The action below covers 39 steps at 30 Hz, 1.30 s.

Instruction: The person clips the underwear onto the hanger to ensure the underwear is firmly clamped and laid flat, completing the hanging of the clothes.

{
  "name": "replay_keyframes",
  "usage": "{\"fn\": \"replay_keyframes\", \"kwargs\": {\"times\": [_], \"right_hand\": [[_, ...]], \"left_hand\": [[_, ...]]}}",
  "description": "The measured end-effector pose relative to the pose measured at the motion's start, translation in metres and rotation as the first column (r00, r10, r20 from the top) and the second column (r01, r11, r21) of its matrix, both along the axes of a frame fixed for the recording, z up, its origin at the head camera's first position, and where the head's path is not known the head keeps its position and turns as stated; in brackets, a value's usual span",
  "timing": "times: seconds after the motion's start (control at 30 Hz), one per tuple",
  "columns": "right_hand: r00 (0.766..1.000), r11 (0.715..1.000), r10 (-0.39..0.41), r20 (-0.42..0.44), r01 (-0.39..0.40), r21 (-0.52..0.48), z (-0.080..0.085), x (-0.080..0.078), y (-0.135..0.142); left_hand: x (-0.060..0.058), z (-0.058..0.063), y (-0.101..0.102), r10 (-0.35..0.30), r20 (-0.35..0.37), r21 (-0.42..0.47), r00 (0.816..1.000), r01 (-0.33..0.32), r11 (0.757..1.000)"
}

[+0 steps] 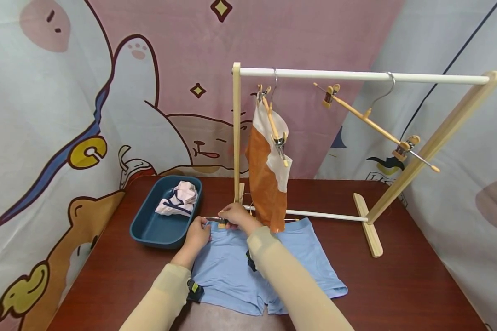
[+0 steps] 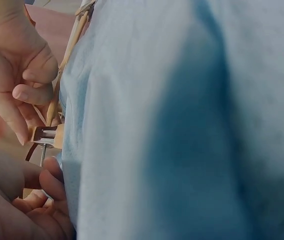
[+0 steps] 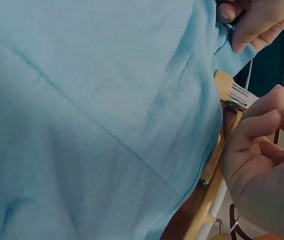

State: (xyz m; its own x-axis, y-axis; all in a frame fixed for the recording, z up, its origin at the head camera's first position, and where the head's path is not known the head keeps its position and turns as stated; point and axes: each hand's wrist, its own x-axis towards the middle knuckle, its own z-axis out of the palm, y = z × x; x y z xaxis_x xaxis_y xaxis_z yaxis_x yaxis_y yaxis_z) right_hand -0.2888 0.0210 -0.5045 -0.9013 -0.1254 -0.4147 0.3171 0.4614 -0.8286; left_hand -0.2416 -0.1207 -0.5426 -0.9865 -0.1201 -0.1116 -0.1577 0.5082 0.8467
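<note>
Light blue shorts (image 1: 228,271) lie spread on the table with the waistband towards the rack. At the waistband's left corner, my left hand (image 1: 197,234) pinches the cloth. My right hand (image 1: 242,216) holds a wooden clip (image 1: 222,223) of a trouser hanger lying along the waistband. In the left wrist view, the clip (image 2: 49,136) sits at the cloth edge between both hands. The right wrist view shows the hanger's wooden bar (image 3: 209,205) beside my curled right fingers (image 3: 254,125). The right sleeve and the hanging orange-and-white garment hide part of the waistband.
A wooden rack with a white rail (image 1: 335,75) stands behind the shorts. From it hang the orange-and-white garment (image 1: 265,174) on a clip hanger and a bare clip hanger (image 1: 368,120). Left of the shorts, a blue basin (image 1: 161,230) contains a pale pink garment (image 1: 180,197) with dark trim.
</note>
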Motion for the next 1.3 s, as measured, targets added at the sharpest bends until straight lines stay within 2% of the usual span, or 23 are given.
{"fn": "replay_keyframes", "kwargs": {"times": [0.13,0.17,0.27,0.37,0.4,0.53,0.67,0.9,1.07,1.3], "right_hand": [[1.0,0.999,0.005,-0.007,-0.006,-0.047,-0.002,-0.001,0.002],[1.0,0.999,0.002,-0.006,-0.002,-0.051,-0.001,-0.001,0.002],[1.0,0.998,-0.007,-0.011,0.006,-0.055,0.002,-0.001,0.003],[1.0,0.998,-0.004,-0.022,0.003,-0.06,0.007,0.001,0.005],[1.0,0.998,0.004,-0.026,-0.005,-0.064,0.009,0.001,0.006],[0.999,0.996,0.029,-0.033,-0.032,-0.088,0.015,0.002,0.009],[0.998,0.994,0.043,-0.038,-0.047,-0.103,0.022,0.003,0.014],[0.988,0.986,0.133,-0.082,-0.14,-0.092,0.027,0.002,0.025],[0.973,0.974,0.196,-0.126,-0.207,-0.086,0.029,0.002,0.031],[0.958,0.973,0.204,-0.2,-0.222,-0.071,0.028,0.004,0.033]], "left_hand": [[0.001,-0.001,-0.002,0.003,-0.051,0.061,0.999,0.0,0.998],[0.002,-0.002,-0.003,-0.007,-0.09,0.077,0.996,0.014,0.997],[0.002,-0.001,-0.003,-0.015,-0.102,0.09,0.995,0.024,0.996],[0.002,0.0,-0.002,-0.003,-0.052,0.099,0.999,0.008,0.995],[0.002,0.002,-0.001,0.009,-0.006,0.097,1.0,-0.008,0.995],[0.002,0.004,0.002,0.02,0.039,0.088,0.999,-0.023,0.996],[0.003,0.004,0.004,-0.003,0.013,0.069,1.0,0.002,0.998],[0.004,0.002,0.004,-0.014,-0.067,0.051,0.998,0.018,0.999],[0.006,0.002,0.002,-0.039,-0.145,-0.028,0.989,0.035,0.999],[0.009,0.002,0.003,-0.075,-0.173,-0.061,0.982,0.065,0.996]]}}
